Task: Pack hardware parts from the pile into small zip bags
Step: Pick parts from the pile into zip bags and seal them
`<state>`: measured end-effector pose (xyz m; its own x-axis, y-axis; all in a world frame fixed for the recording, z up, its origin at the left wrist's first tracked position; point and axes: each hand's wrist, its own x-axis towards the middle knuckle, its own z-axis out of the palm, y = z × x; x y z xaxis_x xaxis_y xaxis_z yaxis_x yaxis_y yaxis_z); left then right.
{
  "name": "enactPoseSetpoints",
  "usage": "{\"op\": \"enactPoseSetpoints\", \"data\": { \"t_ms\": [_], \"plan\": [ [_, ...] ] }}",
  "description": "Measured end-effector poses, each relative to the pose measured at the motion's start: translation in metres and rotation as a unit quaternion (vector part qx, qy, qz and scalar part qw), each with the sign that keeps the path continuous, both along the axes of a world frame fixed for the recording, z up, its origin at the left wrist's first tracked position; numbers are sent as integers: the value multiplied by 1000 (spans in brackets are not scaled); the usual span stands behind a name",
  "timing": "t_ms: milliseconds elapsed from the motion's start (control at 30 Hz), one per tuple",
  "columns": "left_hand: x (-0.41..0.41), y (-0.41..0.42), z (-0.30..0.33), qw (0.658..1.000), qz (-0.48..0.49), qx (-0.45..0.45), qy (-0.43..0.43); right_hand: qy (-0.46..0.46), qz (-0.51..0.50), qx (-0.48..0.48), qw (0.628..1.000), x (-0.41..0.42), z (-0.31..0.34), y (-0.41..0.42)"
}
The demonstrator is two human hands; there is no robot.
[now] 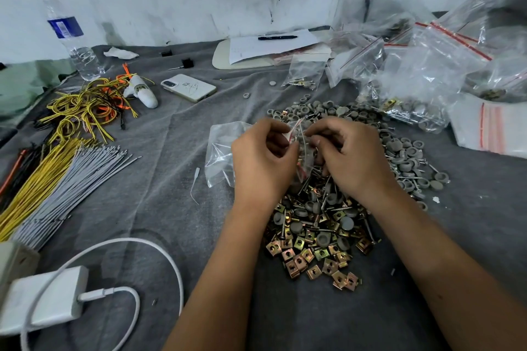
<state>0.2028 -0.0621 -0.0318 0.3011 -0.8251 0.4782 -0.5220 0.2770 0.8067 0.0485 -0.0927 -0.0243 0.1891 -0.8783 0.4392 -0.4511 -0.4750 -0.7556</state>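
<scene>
Pinching a small zip bag (299, 148) at its mouth with both hands, left hand (261, 159) and right hand (352, 155), we seem mid-fill; filled bags (422, 65) crowd the worktop's far right corner, while a large pile (328, 225) remains mid-worktop.

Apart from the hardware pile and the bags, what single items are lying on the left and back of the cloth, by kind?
Water bottle: 1
Phone: 1
Pen: 1
Charger: 1
Total: 4
</scene>
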Motion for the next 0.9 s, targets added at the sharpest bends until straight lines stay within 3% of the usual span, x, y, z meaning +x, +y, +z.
{"op": "enactPoseSetpoints", "data": {
  "t_ms": [167, 267, 333, 467, 667, 767, 900],
  "plan": [
    [-1, 1, 5, 988, 8, -17, 151, 23, -39, -23, 999, -4, 2, -1],
    [-1, 4, 9, 972, -8, -45, 230, 74, -41, -84, 993, -3, 6, 1],
    [0, 5, 12, 961, -12, -71, 266, 61, -7, -124, 990, -2, 10, 4],
    [-2, 8, 14, 953, -21, -94, 287, 42, 99, -116, 987, 8, 14, 18],
    [-4, 7, 16, 944, -15, -117, 309, 5, 55, -107, 993, 7, 15, 15],
    [-6, 7, 17, 943, -10, -128, 308, -31, 100, -65, 992, 3, 17, 16],
    [-6, 9, 19, 941, -17, -133, 311, 7, 123, -56, 991, 9, 16, 19]
  ]
}}
